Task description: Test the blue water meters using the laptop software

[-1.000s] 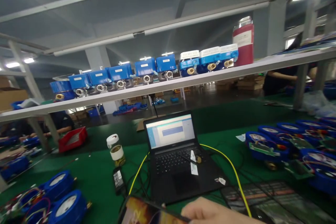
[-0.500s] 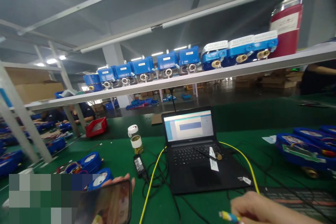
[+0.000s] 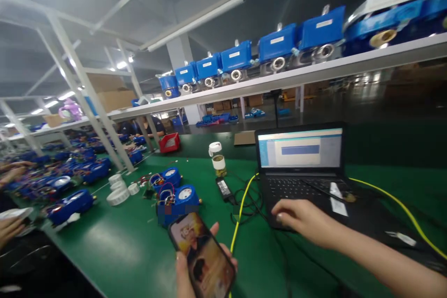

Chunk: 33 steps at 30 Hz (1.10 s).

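Left hand (image 3: pixel 195 272) wrapped around a smartphone (image 3: pixel 202 253), thumb on one edge and fingertips curled past the other, lit screen tilted up. Right hand (image 3: pixel 302 219) empty, fingers loosely spread, tips resting on the near left corner of the black laptop (image 3: pixel 314 181) at the phone's 2 o'clock. Half a second ago pinching the tip of the yellow cable (image 3: pixel 240 209) lower down; now let go and reached forward to the laptop, cable lying slack between phone and laptop. View swung left as well. Blue water meters (image 3: pixel 174 193) with loose wiring at the phone's 11 o'clock on the green bench (image 3: pixel 115 242). Capped jar (image 3: pixel 218 159) and power adapter (image 3: pixel 224 188) at 12 o'clock.
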Each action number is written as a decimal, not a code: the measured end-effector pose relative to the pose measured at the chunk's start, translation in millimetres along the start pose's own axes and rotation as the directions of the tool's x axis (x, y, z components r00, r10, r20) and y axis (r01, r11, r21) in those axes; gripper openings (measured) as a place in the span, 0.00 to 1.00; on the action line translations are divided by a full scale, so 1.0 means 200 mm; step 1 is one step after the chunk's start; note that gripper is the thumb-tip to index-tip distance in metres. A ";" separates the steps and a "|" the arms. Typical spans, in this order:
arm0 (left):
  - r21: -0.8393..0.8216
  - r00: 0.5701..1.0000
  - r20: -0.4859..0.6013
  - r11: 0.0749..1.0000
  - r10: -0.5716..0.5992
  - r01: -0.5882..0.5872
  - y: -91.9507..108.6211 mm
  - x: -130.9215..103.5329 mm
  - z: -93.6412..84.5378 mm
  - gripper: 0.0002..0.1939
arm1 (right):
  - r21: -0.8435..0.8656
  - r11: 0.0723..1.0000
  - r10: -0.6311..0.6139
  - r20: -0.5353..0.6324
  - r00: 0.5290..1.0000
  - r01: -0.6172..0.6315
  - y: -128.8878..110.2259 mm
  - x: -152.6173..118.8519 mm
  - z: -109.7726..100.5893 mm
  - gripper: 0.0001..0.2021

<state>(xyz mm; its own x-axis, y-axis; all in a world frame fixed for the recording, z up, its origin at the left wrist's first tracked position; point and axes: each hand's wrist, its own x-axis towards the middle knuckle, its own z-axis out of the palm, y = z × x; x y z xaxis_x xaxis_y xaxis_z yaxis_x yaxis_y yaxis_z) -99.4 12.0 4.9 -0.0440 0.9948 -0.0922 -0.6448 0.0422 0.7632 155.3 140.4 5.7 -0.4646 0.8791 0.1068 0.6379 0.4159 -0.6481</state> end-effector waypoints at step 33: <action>-0.315 0.912 0.410 0.934 -0.025 0.167 -0.09 0.20 -0.30 0.48 | 0.715 0.626 -0.194 0.530 0.826 -0.311 -0.43 -0.01 0.57 0.36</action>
<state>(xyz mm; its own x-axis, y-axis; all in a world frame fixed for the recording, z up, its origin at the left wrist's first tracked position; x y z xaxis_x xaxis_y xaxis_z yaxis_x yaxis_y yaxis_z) -134.5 44.5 -50.7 0.2890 0.9440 0.1588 -0.8500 0.1768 0.4962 32.0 75.8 -25.8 -0.8328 0.5215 -0.1856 0.1054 -0.1797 -0.9781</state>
